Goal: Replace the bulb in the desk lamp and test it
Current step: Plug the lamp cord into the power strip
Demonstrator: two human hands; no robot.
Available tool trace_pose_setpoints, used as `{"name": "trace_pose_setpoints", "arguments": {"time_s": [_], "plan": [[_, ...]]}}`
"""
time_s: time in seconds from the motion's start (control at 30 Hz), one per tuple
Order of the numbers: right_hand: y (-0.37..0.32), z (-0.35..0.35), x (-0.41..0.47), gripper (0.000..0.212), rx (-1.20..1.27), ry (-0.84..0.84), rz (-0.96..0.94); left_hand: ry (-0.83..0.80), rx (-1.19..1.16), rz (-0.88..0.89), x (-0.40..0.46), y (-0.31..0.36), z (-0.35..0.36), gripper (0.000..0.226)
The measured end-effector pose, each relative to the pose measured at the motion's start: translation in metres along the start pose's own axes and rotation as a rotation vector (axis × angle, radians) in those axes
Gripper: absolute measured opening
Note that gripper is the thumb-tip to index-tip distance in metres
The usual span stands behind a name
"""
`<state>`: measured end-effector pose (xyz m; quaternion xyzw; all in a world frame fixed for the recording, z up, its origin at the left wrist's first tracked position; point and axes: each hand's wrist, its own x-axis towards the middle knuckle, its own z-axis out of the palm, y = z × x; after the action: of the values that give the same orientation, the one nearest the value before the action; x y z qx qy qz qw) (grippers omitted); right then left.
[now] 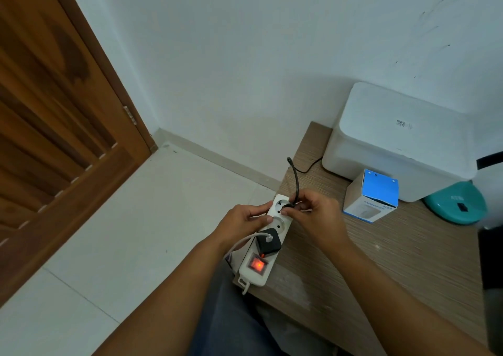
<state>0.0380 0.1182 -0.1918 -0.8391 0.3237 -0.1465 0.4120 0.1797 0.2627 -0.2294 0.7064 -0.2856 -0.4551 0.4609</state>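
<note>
A white power strip (281, 226) lies along the left edge of the wooden table (408, 260), its red switch (256, 264) lit. My left hand (245, 221) grips the strip's far end from the left side. My right hand (315, 211) pinches a black plug (289, 206) at the farthest socket; its black cord (295, 174) rises and curves back over the table. A black adapter (268, 242) with a white cable sits in the socket nearest the switch. The teal lamp base (457, 203) stands at the right. A blue and white bulb box (371, 196) stands upright beside it.
A large white box-shaped appliance (402, 138) stands against the wall at the back of the table. A wooden door (54, 127) fills the left side. White floor tiles (136, 233) lie between door and table. My knee in dark trousers is below the strip.
</note>
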Motion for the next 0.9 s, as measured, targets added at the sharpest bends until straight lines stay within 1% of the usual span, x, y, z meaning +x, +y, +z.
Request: {"name": "trace_pose_setpoints", "arguments": {"time_s": [0.13,0.37,0.73,0.9], "plan": [[0.006,0.001,-0.001,0.021,-0.077,-0.016,-0.065,-0.014,-0.015,0.004,0.001,-0.001,0.000,0.038],[0.010,0.001,0.001,0.019,-0.190,-0.023,-0.236,-0.001,0.000,0.005,0.000,0.001,0.000,0.036],[0.011,0.000,0.005,0.013,-0.277,-0.120,-0.298,0.008,0.001,-0.001,0.000,0.002,0.000,0.037],[0.012,0.001,0.006,0.012,-0.307,-0.133,-0.303,0.015,0.005,0.001,-0.001,0.004,0.001,0.037]]}}
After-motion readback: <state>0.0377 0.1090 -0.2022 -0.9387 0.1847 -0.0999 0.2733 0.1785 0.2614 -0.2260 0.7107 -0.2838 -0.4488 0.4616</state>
